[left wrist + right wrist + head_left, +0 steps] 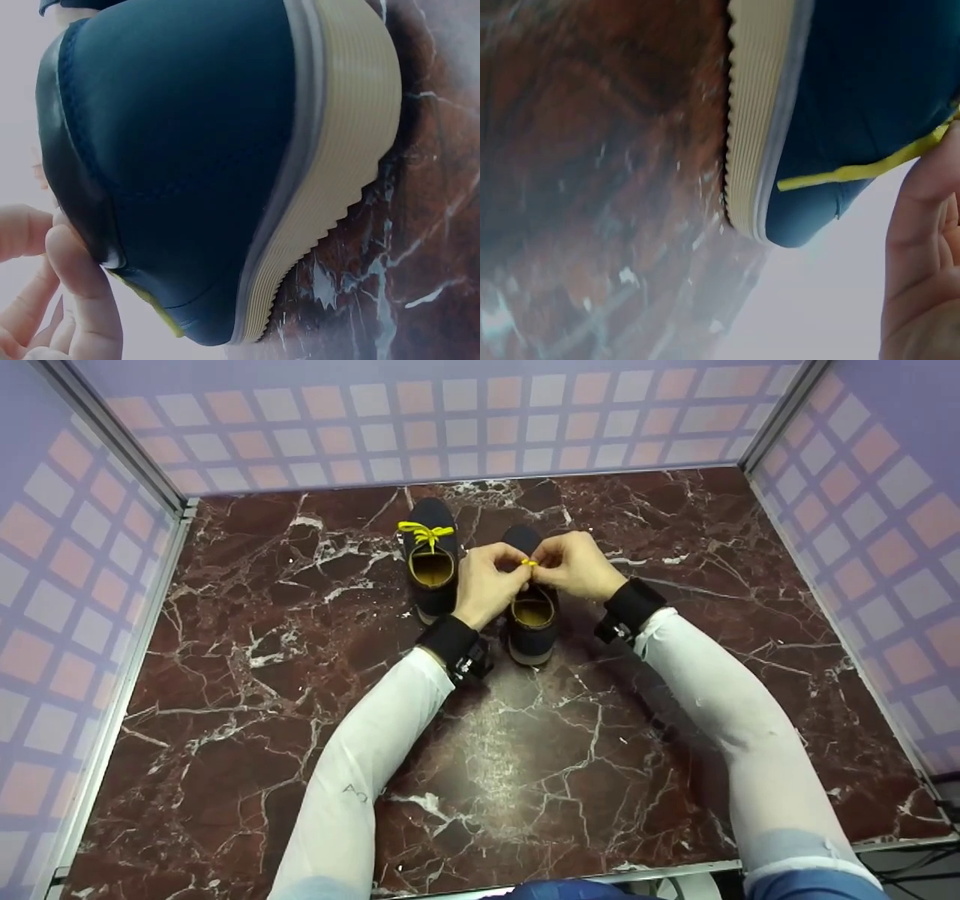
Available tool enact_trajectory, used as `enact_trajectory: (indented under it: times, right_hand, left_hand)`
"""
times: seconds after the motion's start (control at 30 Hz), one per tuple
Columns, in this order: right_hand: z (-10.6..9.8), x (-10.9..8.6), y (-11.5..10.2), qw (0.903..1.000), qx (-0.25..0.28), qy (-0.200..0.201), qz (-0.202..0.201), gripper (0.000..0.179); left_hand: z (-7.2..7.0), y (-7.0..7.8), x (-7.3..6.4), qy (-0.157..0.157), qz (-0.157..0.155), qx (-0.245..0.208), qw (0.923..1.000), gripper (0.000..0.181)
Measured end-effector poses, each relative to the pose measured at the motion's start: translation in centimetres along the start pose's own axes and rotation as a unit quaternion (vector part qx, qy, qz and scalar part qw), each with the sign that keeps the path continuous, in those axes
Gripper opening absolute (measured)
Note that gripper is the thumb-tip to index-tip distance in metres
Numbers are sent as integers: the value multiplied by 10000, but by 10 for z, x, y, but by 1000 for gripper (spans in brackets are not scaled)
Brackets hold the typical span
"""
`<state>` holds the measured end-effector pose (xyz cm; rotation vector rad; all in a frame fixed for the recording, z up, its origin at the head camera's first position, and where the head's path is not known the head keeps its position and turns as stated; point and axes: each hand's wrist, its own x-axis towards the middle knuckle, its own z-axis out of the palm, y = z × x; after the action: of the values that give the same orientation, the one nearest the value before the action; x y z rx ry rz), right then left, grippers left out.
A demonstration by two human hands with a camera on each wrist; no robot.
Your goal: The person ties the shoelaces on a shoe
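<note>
Two dark blue shoes stand side by side, toes pointing away. Yellow laces form a bow (426, 532) on the left shoe (433, 598). Over the right shoe (533, 643), my left hand (486, 581) and right hand (579, 568) meet, each pinching the yellow shoelace (529, 562) between thumb and finger. The shoe's side and ribbed cream sole (352, 97) fill much of the left wrist view, with left fingers (82, 277) at its opening. In the right wrist view, a loose lace end (840, 175) hangs over the shoe's side. The knot area is hidden by my fingers.
Both shoes rest on a dark red marbled tabletop (487, 780). Panels with pink and white squares (457, 427) enclose its back, left and right sides. Some dark cables (911, 870) show past the front right edge.
</note>
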<state>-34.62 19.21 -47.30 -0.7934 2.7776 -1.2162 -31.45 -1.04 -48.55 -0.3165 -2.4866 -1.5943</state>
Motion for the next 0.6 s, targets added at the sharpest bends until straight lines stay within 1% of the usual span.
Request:
enact_trajectory:
  times: [0.07, 0.13, 0.2, 0.27, 0.3, 0.33, 0.4, 0.47, 0.5, 0.53, 0.6]
  right_hand:
    - [-1, 0, 2, 9985, 497, -123, 187, 10]
    - [-2, 0, 5, 9941, 995, -250, 355, 9]
    - [-3, 0, 6, 9870, 1462, -417, 524, 8]
    - [-4, -1, 6, 9767, 1914, -628, 740, 8]
    - [-5, -1, 6, 9690, 2188, -728, 882, 9]
    - [-6, -2, 6, 9589, 2504, -823, 1047, 11]
    - [-7, -2, 5, 9346, 3104, -978, 1435, 15]
    - [-9, -2, 5, 9104, 3574, -1098, 1775, 19]
    - [-9, -2, 5, 9010, 3723, -1158, 1905, 21]
    - [-10, -2, 5, 8932, 3827, -1215, 2022, 22]
    - [-11, -1, 5, 8849, 3888, -1327, 2194, 23]
  left_hand:
    - [0, 0, -1, -20, 59, 128, 9999, 11]
    - [1, -2, 0, 22, 121, 274, 9995, 11]
    - [2, 0, 0, 53, 183, 449, 9988, 11]
    - [1, 2, -2, 70, 229, 578, 9980, 11]
    - [1, 4, -3, 70, 255, 639, 9976, 11]
    - [1, 5, -3, 76, 261, 691, 9972, 11]
    - [1, 6, -4, 78, 306, 787, 9964, 11]
    - [1, 8, -5, 77, 342, 840, 9958, 11]
    - [1, 8, -5, 92, 348, 836, 9958, 11]
    - [1, 8, -5, 105, 351, 817, 9960, 11]
    - [1, 8, -6, 109, 434, 840, 9955, 11]
